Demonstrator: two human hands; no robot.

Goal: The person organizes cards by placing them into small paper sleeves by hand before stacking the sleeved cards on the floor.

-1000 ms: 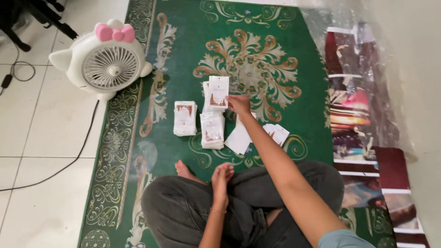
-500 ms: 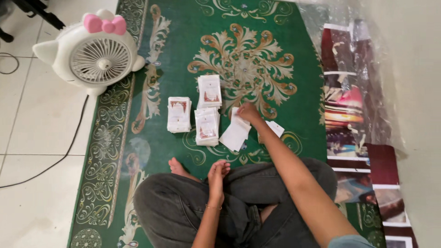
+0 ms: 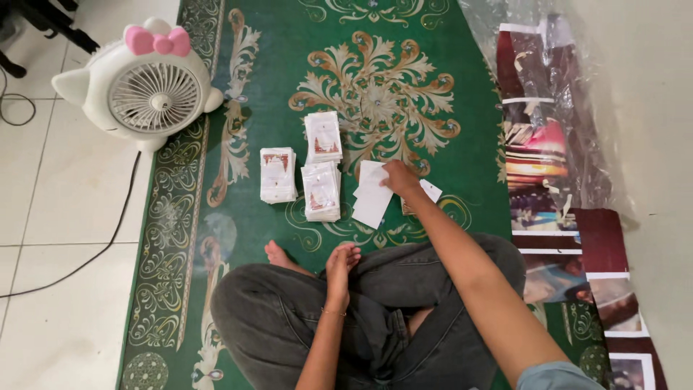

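Right hand closed on the upper edge of the loose white sheets, long axis slanting toward the knees, just right of three packet stacks; left hand empty, loosely curled, farther back above the lap.

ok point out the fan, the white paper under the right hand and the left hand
fan [image 3: 153,96], head view, on the round front grille
white paper [image 3: 372,202], head view, on the bare lower half of the sheet
left hand [image 3: 341,261], head view, on the back of the hand, resting on the knee
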